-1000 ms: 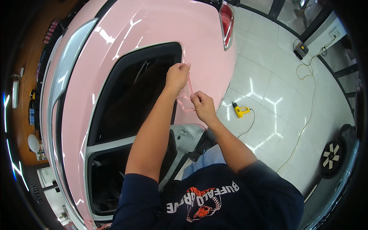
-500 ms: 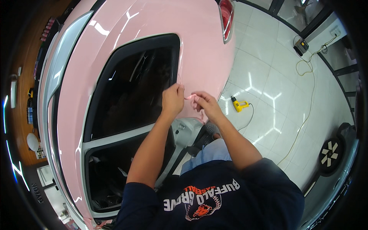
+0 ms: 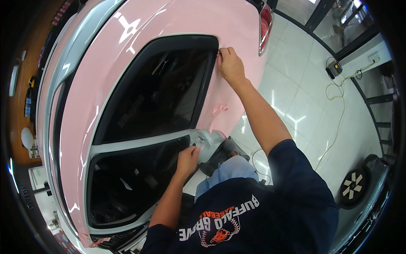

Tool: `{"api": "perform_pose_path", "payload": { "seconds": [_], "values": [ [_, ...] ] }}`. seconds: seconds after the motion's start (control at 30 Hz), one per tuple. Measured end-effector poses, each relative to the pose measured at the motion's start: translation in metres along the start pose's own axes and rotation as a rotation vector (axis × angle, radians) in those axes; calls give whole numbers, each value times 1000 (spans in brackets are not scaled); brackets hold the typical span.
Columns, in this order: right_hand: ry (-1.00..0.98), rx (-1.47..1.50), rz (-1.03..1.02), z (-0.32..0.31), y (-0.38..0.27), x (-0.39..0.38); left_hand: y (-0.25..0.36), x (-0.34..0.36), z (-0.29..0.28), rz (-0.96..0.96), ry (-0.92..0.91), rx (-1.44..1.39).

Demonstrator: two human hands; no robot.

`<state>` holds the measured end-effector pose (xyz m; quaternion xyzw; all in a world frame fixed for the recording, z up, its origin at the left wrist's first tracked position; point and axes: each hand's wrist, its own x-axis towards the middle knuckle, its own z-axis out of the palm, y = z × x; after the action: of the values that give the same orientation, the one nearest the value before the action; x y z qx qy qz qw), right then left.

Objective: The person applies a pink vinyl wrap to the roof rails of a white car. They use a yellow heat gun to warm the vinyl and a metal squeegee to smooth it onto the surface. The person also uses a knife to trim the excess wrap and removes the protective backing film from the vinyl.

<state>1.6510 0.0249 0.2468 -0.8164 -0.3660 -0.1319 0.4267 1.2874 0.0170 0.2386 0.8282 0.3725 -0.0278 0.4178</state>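
A pink car body [image 3: 169,23] spreads in front of me, with a dark rear side window [image 3: 160,89] framed in black. My right hand [image 3: 231,65] is closed, its fingertips pressed at the window's far right corner. What they hold, if anything, is hidden. Lower down, my left hand [image 3: 188,161] pinches a small pink bit of film beside the grey door jamb [image 3: 207,139]. Between the hands, a loose, curled strip of pink film [image 3: 219,111] hangs over the panel's lower edge toward the jamb.
A dark door window [image 3: 135,182] lies at my left. The red tail light [image 3: 265,29] sits beyond my right hand. On the tiled floor, a yellow cord [image 3: 334,135] leads from a wall socket past a black box [image 3: 334,69]. Another car's wheel [image 3: 353,186] is at right.
My hands, close together at the window's lower right side before, have parted. The right went up to the window corner; the left came down to the jamb. The heat gun is now hidden behind my right arm.
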Motion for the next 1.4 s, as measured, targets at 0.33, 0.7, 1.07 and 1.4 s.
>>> {"api": "perform_pose_path", "payload": {
  "seconds": [0.33, 0.7, 1.07, 1.4],
  "values": [
    [45, -79, -182, -4, -1, 2, -40, -44, 15, -140, -40, -98],
    [91, 33, -190, -19, -23, -53, -36, -27, 12, 20, 36, -102],
    [-62, 172, -326, -42, -60, -124, -2, 41, 9, -74, 97, -565],
    [-392, 459, -213, -61, -117, -256, 36, 71, 2, -255, -346, -1006]
  ]
}}
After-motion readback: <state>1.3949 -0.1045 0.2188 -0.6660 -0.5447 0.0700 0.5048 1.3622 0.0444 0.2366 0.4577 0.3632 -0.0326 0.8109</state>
